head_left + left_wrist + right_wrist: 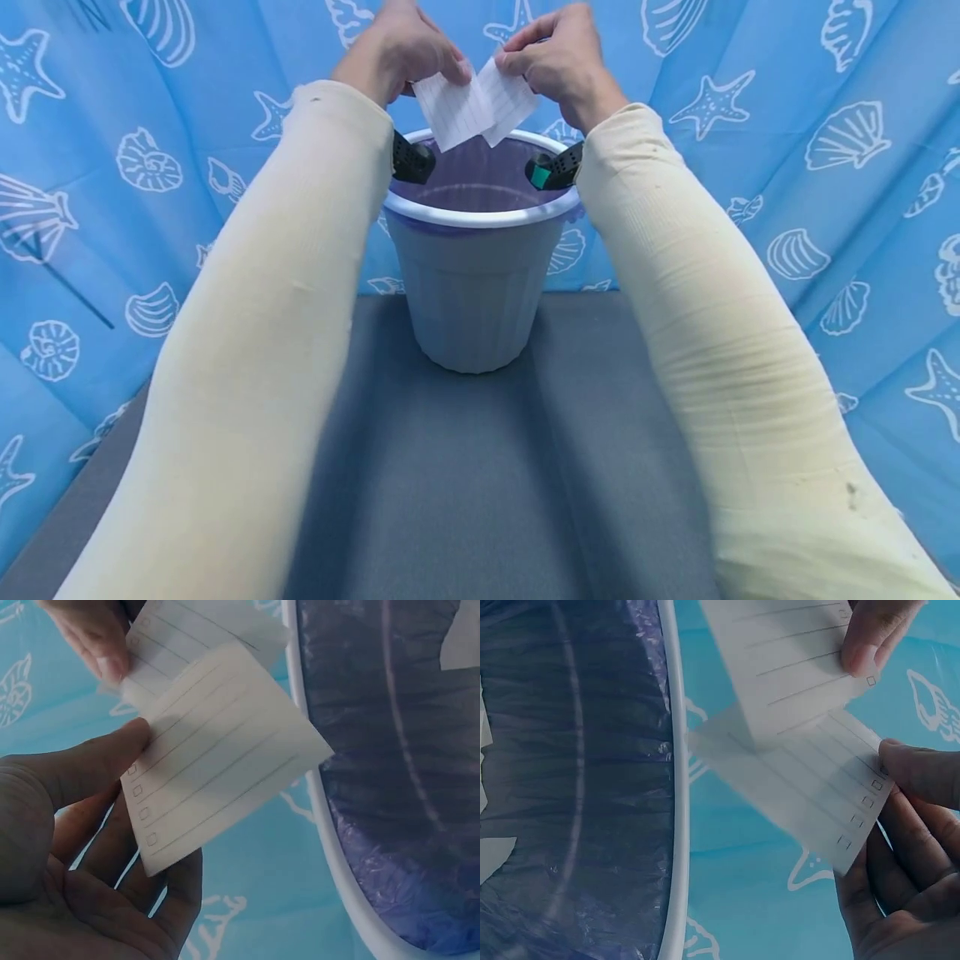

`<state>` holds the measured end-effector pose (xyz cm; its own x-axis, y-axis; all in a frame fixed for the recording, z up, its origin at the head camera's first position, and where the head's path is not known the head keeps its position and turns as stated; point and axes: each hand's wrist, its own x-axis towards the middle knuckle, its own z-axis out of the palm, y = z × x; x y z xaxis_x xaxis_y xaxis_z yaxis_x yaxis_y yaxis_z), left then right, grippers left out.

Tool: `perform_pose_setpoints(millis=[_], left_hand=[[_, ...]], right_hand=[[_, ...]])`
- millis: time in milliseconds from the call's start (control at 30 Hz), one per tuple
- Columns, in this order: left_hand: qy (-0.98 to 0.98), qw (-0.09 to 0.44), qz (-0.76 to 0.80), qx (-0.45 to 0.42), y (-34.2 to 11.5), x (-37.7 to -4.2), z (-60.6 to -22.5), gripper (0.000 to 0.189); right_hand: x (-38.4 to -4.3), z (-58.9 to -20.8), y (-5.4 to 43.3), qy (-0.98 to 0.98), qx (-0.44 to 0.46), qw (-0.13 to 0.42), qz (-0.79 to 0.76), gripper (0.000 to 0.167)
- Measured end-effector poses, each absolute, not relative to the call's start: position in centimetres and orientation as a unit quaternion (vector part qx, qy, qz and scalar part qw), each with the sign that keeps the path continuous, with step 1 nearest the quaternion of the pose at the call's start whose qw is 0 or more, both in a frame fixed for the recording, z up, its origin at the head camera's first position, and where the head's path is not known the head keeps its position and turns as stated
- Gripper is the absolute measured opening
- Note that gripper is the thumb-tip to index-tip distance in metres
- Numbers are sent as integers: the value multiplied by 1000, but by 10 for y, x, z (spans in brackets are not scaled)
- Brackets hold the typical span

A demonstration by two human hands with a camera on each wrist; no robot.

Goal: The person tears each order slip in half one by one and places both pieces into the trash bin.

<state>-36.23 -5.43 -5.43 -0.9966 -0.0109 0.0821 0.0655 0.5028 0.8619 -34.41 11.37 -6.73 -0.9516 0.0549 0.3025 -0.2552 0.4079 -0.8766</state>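
Note:
Between thumb and fingers, my left hand [408, 52] pinches a white lined paper piece [217, 761] with small checkboxes along one edge. A similar lined paper piece [810, 780] is pinched by my right hand [562, 62]. The two pieces overlap where they meet; whether they are still joined there cannot be told. Both hands are held above the far rim of a grey bin [472, 283] with a white rim and a purple plastic liner [480, 179]. White paper scraps [493, 856] show inside the bin in the wrist views.
The bin stands on a dark grey surface [465, 467]. Behind it and at both sides hangs a blue curtain [757, 167] with white shells and starfish. Dark wrist devices [555, 169] extend from both cream sleeves [697, 308] over the bin's opening.

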Motion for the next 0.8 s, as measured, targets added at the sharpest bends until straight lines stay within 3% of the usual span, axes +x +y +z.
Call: perform_pose_setpoints(millis=[100, 333, 800], left_hand=[[-868, 32, -494, -22, -52, -359, -55, 22], [-868, 6, -496, -37, -56, -347, -55, 31], [-822, 1, -565, -75, -87, -339, -71, 32]], right_hand=[[-343, -70, 115, -823, 67, 136, 547, 6], [-342, -75, 120, -816, 79, 117, 561, 7], [-343, -93, 149, -755, 137, 92, 635, 14]])
